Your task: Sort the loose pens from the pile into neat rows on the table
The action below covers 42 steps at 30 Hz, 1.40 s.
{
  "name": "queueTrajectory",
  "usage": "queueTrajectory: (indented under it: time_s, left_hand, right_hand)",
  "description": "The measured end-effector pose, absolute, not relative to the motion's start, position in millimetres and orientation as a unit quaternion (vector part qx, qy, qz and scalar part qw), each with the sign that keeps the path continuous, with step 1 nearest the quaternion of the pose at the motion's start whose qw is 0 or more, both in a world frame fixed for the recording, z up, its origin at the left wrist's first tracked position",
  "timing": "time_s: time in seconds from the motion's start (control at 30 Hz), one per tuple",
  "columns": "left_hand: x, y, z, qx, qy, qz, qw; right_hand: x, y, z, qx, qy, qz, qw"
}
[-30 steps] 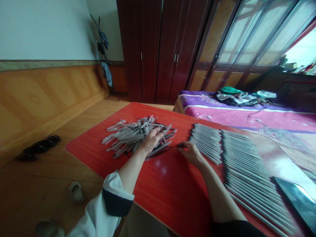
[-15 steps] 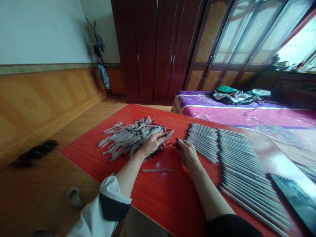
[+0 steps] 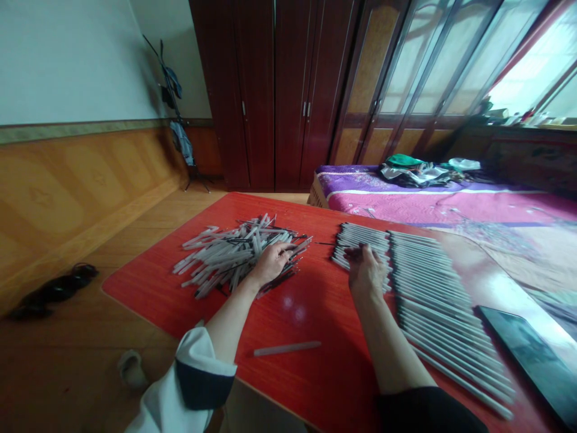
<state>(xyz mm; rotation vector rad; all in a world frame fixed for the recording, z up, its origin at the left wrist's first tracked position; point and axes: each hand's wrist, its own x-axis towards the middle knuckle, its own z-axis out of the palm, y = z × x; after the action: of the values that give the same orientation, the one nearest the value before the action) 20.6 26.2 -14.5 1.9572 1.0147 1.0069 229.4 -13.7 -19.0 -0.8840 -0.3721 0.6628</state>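
Observation:
My left hand is at the right side of a loose pile of whitish translucent tubes mixed with thin black pieces. Its fingers are curled together against the pile, hiding whatever is between them. Over the shorter row of laid-out tubes, my right hand pinches a thin dark rod that points left toward the pile. To its right lies a longer row of tubes side by side, their dark ends facing left. A single pale tube rests on the red table between my forearms.
A dark-screened phone lies at the table's right edge, beside the long row. Beyond the table are a bed with clothes on it, a dark red wardrobe and a coat rack. A black bag-like object is on the floor.
My right hand has moved right, away from the pile, drawing the thin dark rod along. The single tube has shifted toward me and tilted slightly. My left hand stays by the pile.

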Motion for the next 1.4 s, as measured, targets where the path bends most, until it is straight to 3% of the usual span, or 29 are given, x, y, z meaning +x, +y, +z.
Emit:
queueTrajectory:
  time_s: [0.17, 0.37, 0.53, 0.8, 1.1, 1.4]
  left_hand:
    - [17.8, -20.2, 10.5, 0.786, 0.374, 0.397, 0.291]
    - [3.6, -131.7, -15.1, 0.927, 0.321, 0.187, 0.052]
    - [-6.3, -96.2, -21.2, 0.913, 0.380, 0.135, -0.060]
    - [9.0, -21.7, 7.9, 0.806, 0.513, 0.293, -0.025]
    - [4.7, -12.4, -20.6, 0.825, 0.501, 0.261, -0.009]
    - [-9.0, -8.3, -10.9, 0.801, 0.532, 0.273, 0.026]
  right_hand:
    - [234.2, -14.7, -20.3, -0.408, -0.169, 0.329, 0.835]
    - [231.9, -11.0, -30.0, -0.411, -0.135, 0.353, 0.829]
    - [223.5, -10.3, -31.1, -0.390, -0.141, 0.398, 0.818]
    - [226.9, -10.7, -35.2, -0.353, -0.113, 0.488, 0.790]
    - [218.8, -13.8, -32.0, -0.339, -0.158, 0.480, 0.793]
    - [209.5, -15.8, -31.4, -0.351, -0.166, 0.504, 0.772]
